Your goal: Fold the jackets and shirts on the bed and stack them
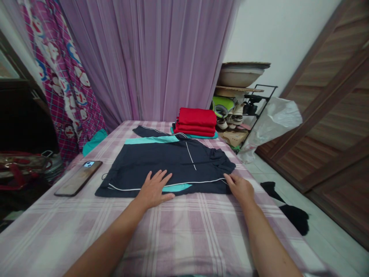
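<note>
A dark navy jacket [161,159] with teal panels and white piping lies spread on the checked bedsheet, its collar end to the right. One sleeve sticks out beyond its far side, and the near side is folded inward. My left hand [154,189] rests flat on the near edge, fingers spread, beside a teal strip. At the near right, by the collar, my right hand [240,187] pinches the fabric between thumb and fingers. The fingertips are partly hidden there.
A stack of folded red clothes [196,122] sits behind the jacket. To the left lies a phone [78,179]. The bed [178,238] ends at the right, where dark cloth [291,213] lies on the floor. A shoe rack [259,100] stands beyond.
</note>
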Action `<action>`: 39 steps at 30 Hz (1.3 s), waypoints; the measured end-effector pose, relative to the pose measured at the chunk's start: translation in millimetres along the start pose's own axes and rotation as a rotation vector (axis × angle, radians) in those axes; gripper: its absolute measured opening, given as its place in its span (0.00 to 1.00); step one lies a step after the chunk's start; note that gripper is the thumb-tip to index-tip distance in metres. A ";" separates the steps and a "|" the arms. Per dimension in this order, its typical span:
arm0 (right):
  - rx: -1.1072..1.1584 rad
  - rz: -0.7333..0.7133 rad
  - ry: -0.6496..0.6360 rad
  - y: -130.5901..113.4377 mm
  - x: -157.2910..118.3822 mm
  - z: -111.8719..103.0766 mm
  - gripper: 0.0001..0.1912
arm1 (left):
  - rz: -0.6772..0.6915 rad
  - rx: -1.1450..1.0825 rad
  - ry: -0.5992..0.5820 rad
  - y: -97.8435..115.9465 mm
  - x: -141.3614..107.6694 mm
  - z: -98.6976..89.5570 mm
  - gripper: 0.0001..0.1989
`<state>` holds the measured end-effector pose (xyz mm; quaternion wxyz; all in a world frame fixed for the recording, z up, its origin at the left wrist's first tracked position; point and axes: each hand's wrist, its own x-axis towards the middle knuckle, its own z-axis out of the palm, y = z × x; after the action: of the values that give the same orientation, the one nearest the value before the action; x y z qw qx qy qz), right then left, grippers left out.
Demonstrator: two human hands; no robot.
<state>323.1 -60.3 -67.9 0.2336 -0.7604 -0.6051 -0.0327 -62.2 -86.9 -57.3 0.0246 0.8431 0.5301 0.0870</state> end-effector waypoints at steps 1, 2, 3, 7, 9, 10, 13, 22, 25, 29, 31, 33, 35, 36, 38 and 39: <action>0.044 0.020 -0.021 2.1 3.0 1.7 0.19 | -0.003 -0.002 -0.012 0.2 0.4 -0.8 0.44; 0.083 0.048 -0.040 4.0 6.0 2.9 0.18 | -0.007 -0.004 -0.027 0.5 0.6 -1.6 0.44; 0.110 0.078 -0.058 5.4 8.5 3.7 0.17 | -0.010 -0.007 -0.041 0.8 0.9 -2.5 0.43; 0.036 0.075 -0.095 2.0 9.1 6.6 0.16 | -0.011 -0.014 -0.057 1.1 1.7 -3.8 0.42; -0.063 0.030 -0.073 -3.8 4.0 8.3 0.16 | -0.007 -0.013 -0.046 0.5 2.1 -2.6 0.42; -0.097 0.011 -0.065 -6.3 0.9 8.9 0.17 | -0.007 -0.013 -0.045 0.1 2.3 -1.8 0.41; -0.103 -0.058 -0.022 -9.6 -6.4 8.6 0.18 | -0.005 -0.018 -0.046 -0.5 2.3 -0.1 0.41; 0.164 -0.372 0.255 -82.1 7.5 -0.3 0.21 | -0.033 -0.014 -0.072 6.1 1.1 -6.6 0.40; 0.156 -0.417 0.150 -130.6 15.5 0.8 0.24 | -0.020 -0.016 -0.063 6.3 0.5 -6.9 0.40; 0.002 -0.493 -0.113 -155.4 12.4 12.0 0.29 | -0.001 -0.014 -0.019 3.0 0.1 -1.9 0.39; -0.079 -0.512 -0.299 -148.4 6.2 20.5 0.31 | 0.006 -0.019 -0.014 1.8 0.1 -0.1 0.39; -0.119 -0.473 -0.430 -137.0 0.9 27.1 0.33 | 0.009 -0.033 -0.019 2.2 0.3 -0.6 0.39; -0.125 -0.424 -0.474 -128.7 -1.8 29.7 0.34 | 0.002 -0.049 -0.035 4.0 0.5 -3.1 0.38; -0.125 -0.413 -0.479 -126.8 -2.2 29.6 0.34 | -0.007 -0.057 -0.046 5.2 0.5 -4.7 0.38; -0.127 -0.397 -0.486 -126.9 -2.3 27.7 0.34 | -0.030 -0.075 -0.066 7.0 0.5 -7.7 0.37; -0.130 -0.390 -0.488 -128.1 -2.2 26.5 0.34 | -0.043 -0.086 -0.069 7.3 0.6 -8.7 0.35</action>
<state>196.5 -31.5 -51.7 0.0216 -0.6287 -0.7744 0.0679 -57.0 -90.0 -47.6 0.0807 0.8323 0.5425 0.0800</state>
